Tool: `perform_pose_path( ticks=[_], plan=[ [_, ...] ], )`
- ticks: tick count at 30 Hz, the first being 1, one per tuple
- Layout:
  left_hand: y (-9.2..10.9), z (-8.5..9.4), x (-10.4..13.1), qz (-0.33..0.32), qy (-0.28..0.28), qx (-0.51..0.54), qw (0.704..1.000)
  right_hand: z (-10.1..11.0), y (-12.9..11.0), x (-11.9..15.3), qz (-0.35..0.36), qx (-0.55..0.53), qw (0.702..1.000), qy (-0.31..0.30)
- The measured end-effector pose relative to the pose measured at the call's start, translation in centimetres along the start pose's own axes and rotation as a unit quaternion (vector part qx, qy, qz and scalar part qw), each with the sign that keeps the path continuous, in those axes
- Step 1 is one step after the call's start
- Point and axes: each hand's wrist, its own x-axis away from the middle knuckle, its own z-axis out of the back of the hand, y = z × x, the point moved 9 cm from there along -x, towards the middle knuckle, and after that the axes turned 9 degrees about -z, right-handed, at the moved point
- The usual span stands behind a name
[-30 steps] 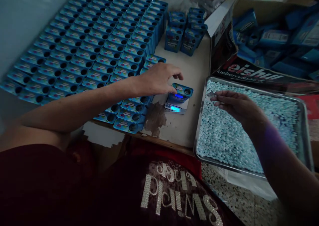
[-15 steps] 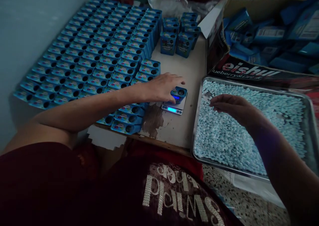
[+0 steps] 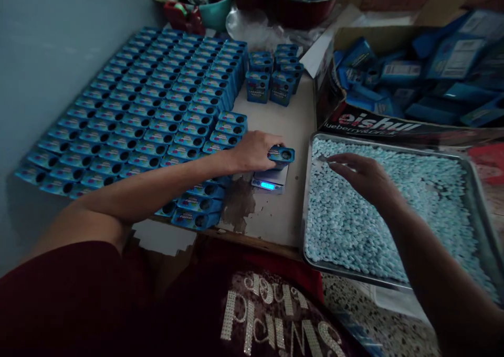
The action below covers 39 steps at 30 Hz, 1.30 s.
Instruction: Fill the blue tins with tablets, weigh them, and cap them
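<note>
My left hand (image 3: 258, 151) grips the left side of a small blue box (image 3: 281, 155), which is above a small scale (image 3: 268, 184) with a lit blue display. Whether the box still touches the scale, I cannot tell. My right hand (image 3: 360, 172) is over the metal tray (image 3: 308, 199) of pale blue candies (image 3: 354, 231), at its upper left part, with fingers pinched together near the candies. A small thing shows at the fingertips, too small to make out. Rows of blue boxes (image 3: 157, 110) stand close together left of the scale.
Several upright blue boxes (image 3: 258, 86) stand beyond the scale. A cardboard carton (image 3: 370, 119) of jumbled blue boxes sits behind the tray. At the back are a teal bowl (image 3: 216, 13), a plastic bag (image 3: 252, 29) and a dark red basin (image 3: 307, 10). The table's front edge (image 3: 252, 240) runs near my body.
My left hand has closed on the box at the scale, where it was spread beside it. My right hand stays over the tray. The view has tilted up, showing more of the back.
</note>
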Motion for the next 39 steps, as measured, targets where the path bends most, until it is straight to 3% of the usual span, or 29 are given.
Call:
perform_pose_path(
  ticks=[1, 3, 7, 10, 14, 16, 19, 22, 25, 27, 29, 32, 34, 36, 39],
  plan=[
    [1.0, 0.7, -0.4, -0.02, 0.015, -0.019, 0.999, -0.9, 0.0, -0.1, -0.035, -0.094, 0.995, -0.013],
    [3.4, 1.7, -1.2, -0.072, 0.034, -0.073, 0.994, -3.4, 0.1, -0.1, -0.108, -0.287, 0.95, -0.051],
    [6.4, 1.5, -2.6, -0.143, 0.031, -0.175, 0.974, -8.1, -0.7, 0.0, -0.207, -0.551, 0.801, -0.11],
    [5.5, -0.1, -3.4, -0.126, 0.009, -0.181, 0.975, -9.1, -1.0, -0.2, -0.229, -0.642, 0.723, -0.114],
    [2.7, -1.4, -4.1, -0.066, 0.024, -0.122, 0.99, -9.6, 0.1, -0.9, -0.247, -0.673, 0.687, -0.122],
    [1.3, -1.8, -4.4, -0.04, 0.035, -0.075, 0.996, -9.5, 1.1, -1.1, -0.251, -0.667, 0.692, -0.112],
    [-0.6, -1.9, -4.6, -0.006, 0.057, -0.006, 0.998, -8.7, 1.9, -1.1, -0.243, -0.631, 0.731, -0.092],
    [-1.8, -1.5, -4.7, 0.012, 0.083, 0.043, 0.996, -5.5, 0.4, -1.1, -0.157, -0.568, 0.807, -0.039],
    [-1.9, -1.4, -4.8, 0.011, 0.094, 0.09, 0.991, -1.8, -3.1, -1.4, -0.017, -0.439, 0.897, 0.042],
    [-1.6, -1.6, -4.7, 0.004, 0.098, 0.117, 0.988, -1.1, -5.1, -2.0, 0.04, -0.347, 0.935, 0.056],
    [-1.4, -1.9, -4.7, 0.005, 0.095, 0.137, 0.986, -1.9, -5.9, -3.0, 0.056, -0.288, 0.955, 0.037],
    [-1.9, -1.8, -4.5, 0.028, 0.083, 0.146, 0.985, -2.4, -4.9, -4.0, 0.059, -0.283, 0.957, 0.029],
    [-2.8, -0.5, -4.4, 0.041, 0.085, 0.138, 0.986, -1.2, -3.5, -4.1, 0.067, -0.287, 0.954, 0.063],
    [-4.3, 1.9, -4.4, 0.053, 0.097, 0.124, 0.986, 0.7, -2.0, -3.9, 0.071, -0.222, 0.966, 0.114],
    [-7.7, 5.9, -4.3, 0.062, 0.104, 0.107, 0.987, 1.7, -1.3, -3.9, 0.074, 0.038, 0.99, 0.115]
  ],
)
